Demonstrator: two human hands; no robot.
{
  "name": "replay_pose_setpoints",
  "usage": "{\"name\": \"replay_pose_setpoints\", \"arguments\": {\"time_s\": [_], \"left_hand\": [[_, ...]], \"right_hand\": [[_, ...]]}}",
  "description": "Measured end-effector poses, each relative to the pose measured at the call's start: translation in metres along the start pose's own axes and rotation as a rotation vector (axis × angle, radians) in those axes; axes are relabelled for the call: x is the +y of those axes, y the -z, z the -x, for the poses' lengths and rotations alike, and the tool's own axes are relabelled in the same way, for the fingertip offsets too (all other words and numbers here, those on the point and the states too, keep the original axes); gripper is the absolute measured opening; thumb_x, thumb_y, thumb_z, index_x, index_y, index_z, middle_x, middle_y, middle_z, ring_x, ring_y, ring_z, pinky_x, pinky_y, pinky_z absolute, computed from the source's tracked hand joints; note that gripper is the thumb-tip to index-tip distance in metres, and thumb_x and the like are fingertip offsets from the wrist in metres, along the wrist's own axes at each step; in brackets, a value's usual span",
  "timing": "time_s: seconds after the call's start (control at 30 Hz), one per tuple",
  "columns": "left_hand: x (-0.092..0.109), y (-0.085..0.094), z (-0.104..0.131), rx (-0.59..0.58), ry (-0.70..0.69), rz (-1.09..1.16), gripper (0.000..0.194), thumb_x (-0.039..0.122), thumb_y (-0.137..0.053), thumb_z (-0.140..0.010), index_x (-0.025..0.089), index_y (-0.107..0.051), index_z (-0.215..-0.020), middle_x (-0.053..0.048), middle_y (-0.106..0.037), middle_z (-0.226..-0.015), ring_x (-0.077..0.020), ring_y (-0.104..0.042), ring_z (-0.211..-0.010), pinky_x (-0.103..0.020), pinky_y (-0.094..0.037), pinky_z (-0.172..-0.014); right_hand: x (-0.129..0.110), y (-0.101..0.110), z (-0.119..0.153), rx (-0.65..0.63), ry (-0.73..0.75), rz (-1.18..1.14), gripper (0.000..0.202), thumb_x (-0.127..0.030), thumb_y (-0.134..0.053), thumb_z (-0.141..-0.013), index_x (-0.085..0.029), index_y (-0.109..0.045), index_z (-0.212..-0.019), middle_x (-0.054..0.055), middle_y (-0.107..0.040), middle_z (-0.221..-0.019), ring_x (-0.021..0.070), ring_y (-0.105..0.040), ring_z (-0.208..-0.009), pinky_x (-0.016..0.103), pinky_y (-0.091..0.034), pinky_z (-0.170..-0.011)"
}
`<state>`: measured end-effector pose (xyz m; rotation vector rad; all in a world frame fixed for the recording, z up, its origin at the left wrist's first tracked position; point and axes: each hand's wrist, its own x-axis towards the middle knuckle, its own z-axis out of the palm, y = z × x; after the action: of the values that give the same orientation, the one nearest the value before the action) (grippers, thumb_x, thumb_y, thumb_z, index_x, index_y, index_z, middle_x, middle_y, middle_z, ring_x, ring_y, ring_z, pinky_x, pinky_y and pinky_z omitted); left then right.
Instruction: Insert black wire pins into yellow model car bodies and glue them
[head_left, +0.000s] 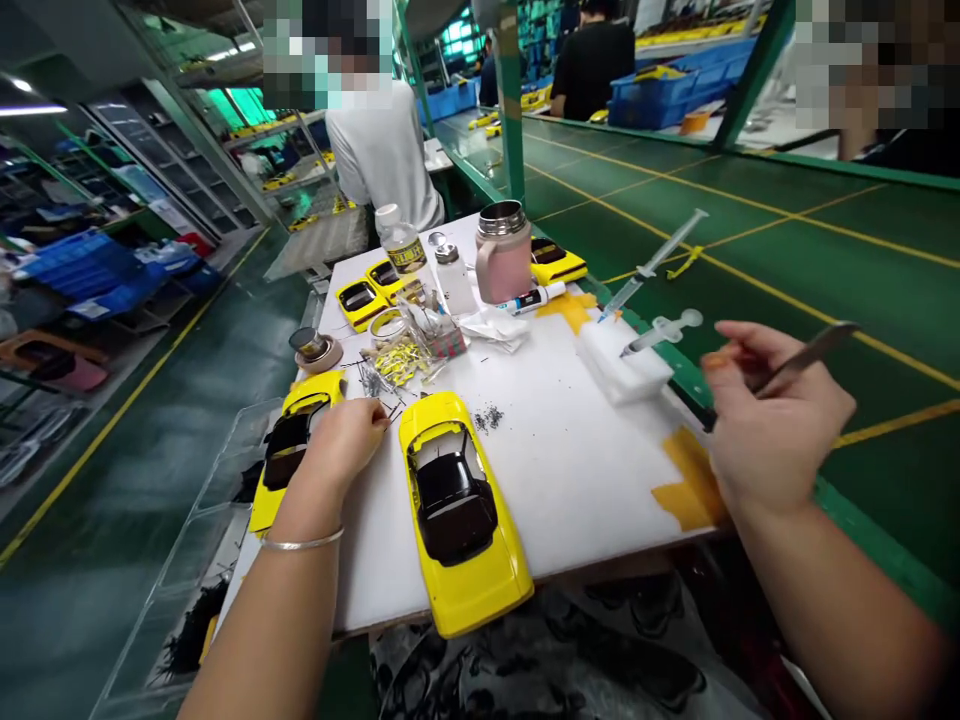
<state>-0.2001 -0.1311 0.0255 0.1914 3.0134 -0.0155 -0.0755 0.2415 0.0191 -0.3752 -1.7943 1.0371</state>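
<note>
My left hand (349,440) is closed, fingertips pressed together beside a scatter of thin black slivers on the white board (585,480). What it pinches is too small to make out. To its right lies a yellow toy car body (487,570) with a dark windscreen and roof. Another yellow car body (266,500) is partly hidden behind my left forearm. Over the board's right edge, my right hand (780,430) grips metal tweezers (806,357), their dark tip pointing down left. Small yellow parts (401,362) lie heaped beyond my left hand.
A white foam block (630,365) holds two syringes at the right. Farther back stand a pink mug (504,255), a bottle (403,245), a marker (532,298) and more yellow cars (364,300). A green conveyor (750,260) runs alongside. A person in white (382,150) sits ahead.
</note>
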Motion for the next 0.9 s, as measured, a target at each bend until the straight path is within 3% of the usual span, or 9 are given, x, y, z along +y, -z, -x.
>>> {"name": "replay_pose_setpoints", "arguments": {"time_s": [0.07, 0.13, 0.23, 0.33, 0.43, 0.53, 0.63, 0.77, 0.9], "left_hand": [[-0.001, 0.004, 0.002, 0.023, 0.028, 0.006, 0.024, 0.028, -0.055, -0.088, 0.020, -0.077, -0.094, -0.013, -0.080, -0.102, -0.0306, -0.072, -0.098, -0.032, -0.046, -0.072], [-0.001, 0.008, 0.007, 0.050, 0.054, 0.023, 0.025, 0.031, -0.055, -0.089, 0.020, -0.076, -0.094, -0.012, -0.080, -0.101, -0.0314, -0.072, -0.098, -0.033, -0.045, -0.072], [0.000, 0.013, 0.016, 0.088, 0.081, 0.066, 0.025, 0.035, -0.054, -0.091, 0.022, -0.075, -0.098, -0.009, -0.081, -0.100, -0.0297, -0.072, -0.098, -0.033, -0.044, -0.072], [0.003, 0.014, 0.029, 0.163, 0.057, 0.149, 0.029, 0.033, -0.054, -0.093, 0.023, -0.069, -0.116, -0.004, -0.081, -0.101, -0.0247, -0.073, -0.098, -0.031, -0.046, -0.077], [0.007, 0.014, 0.051, 0.293, -0.108, 0.220, 0.026, 0.026, -0.051, -0.094, 0.021, -0.071, -0.110, -0.004, -0.079, -0.099, -0.0215, -0.073, -0.088, -0.031, -0.048, -0.078], [0.012, 0.013, 0.080, 0.390, -0.376, 0.267, 0.024, 0.023, -0.051, -0.098, 0.020, -0.075, -0.097, -0.005, -0.077, -0.100, -0.0181, -0.072, -0.087, -0.029, -0.051, -0.078], [0.018, 0.011, 0.109, 0.385, -0.623, 0.291, 0.023, 0.027, -0.062, -0.099, 0.020, -0.072, -0.118, -0.008, -0.074, -0.111, -0.0191, -0.071, -0.097, -0.030, -0.056, -0.085], [0.027, 0.010, 0.131, 0.303, -0.814, 0.126, 0.053, 0.026, -0.072, -0.093, 0.010, -0.056, -0.142, -0.018, -0.066, -0.124, -0.0291, -0.065, -0.109, -0.042, -0.059, -0.085], [0.038, 0.012, 0.136, 0.342, -0.883, 0.028, 0.053, 0.018, -0.071, -0.089, 0.004, -0.058, -0.138, -0.020, -0.066, -0.123, -0.0324, -0.062, -0.111, -0.047, -0.061, -0.089]], "right_hand": [[0.005, -0.005, -0.009, -0.078, 0.003, -0.033, 0.054, -0.037, -0.083, -0.074, -0.020, -0.074, -0.125, 0.009, -0.075, -0.114, 0.0250, -0.072, -0.094, 0.043, -0.057, -0.089], [0.008, -0.011, -0.017, -0.197, -0.038, -0.042, 0.056, -0.037, -0.086, -0.070, -0.018, -0.076, -0.121, 0.010, -0.076, -0.119, 0.0281, -0.073, -0.103, 0.044, -0.057, -0.097], [0.009, -0.017, -0.027, -0.327, -0.052, 0.101, 0.034, -0.040, -0.081, -0.076, -0.017, -0.082, -0.101, 0.008, -0.080, -0.102, 0.0297, -0.074, -0.097, 0.043, -0.056, -0.092], [0.008, -0.020, -0.030, -0.363, 0.091, 0.186, 0.020, -0.033, -0.075, -0.085, -0.018, -0.082, -0.095, 0.006, -0.080, -0.090, 0.0248, -0.074, -0.086, 0.034, -0.052, -0.079], [0.008, -0.023, -0.028, -0.281, 0.173, 0.130, 0.019, -0.032, -0.070, -0.091, -0.016, -0.079, -0.098, 0.007, -0.079, -0.088, 0.0214, -0.072, -0.079, 0.031, -0.051, -0.074], [0.006, -0.025, -0.028, -0.082, 0.188, -0.091, 0.025, -0.038, -0.065, -0.097, -0.014, -0.073, -0.099, 0.011, -0.075, -0.089, 0.0233, -0.074, -0.082, 0.034, -0.055, -0.075], [-0.001, -0.024, -0.031, 0.047, 0.223, -0.274, 0.021, -0.037, -0.066, -0.095, -0.018, -0.067, -0.103, 0.007, -0.070, -0.083, 0.0231, -0.075, -0.078, 0.034, -0.056, -0.069], [-0.020, -0.019, -0.026, -0.141, -0.017, -0.479, 0.040, -0.016, -0.067, -0.086, -0.020, -0.058, -0.125, 0.002, -0.071, -0.075, 0.0215, -0.075, -0.068, 0.024, -0.035, -0.042], [-0.043, -0.016, -0.001, -0.374, -0.344, -0.591, 0.032, -0.007, -0.068, -0.074, -0.019, -0.063, -0.103, 0.009, -0.077, -0.083, 0.0231, -0.075, -0.073, 0.021, -0.020, -0.036]]}}
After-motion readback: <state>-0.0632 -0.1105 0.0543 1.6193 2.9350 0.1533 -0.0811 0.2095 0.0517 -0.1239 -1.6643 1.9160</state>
